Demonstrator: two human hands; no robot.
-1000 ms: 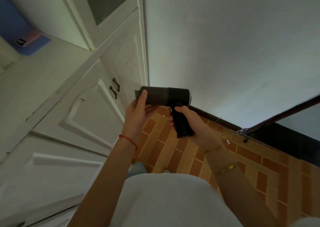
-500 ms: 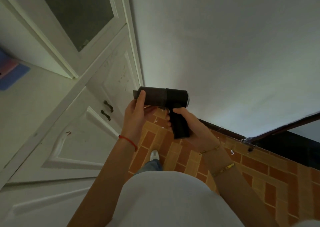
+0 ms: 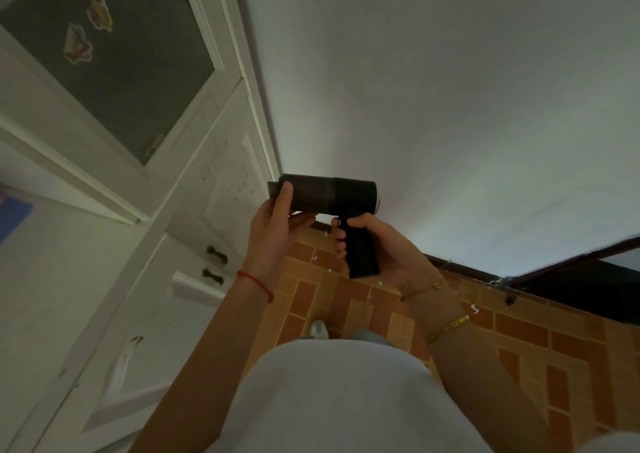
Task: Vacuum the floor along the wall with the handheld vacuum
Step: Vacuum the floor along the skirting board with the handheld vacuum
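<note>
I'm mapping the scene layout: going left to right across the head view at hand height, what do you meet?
White cabinet → left hand → handheld vacuum → right hand → white wall.

The view has tilted up: more of the cabinet's glass door (image 3: 114,54) shows, with stickers

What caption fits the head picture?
Right hand grips the vacuum handle, left hand holds its nozzle above the floor.
</note>
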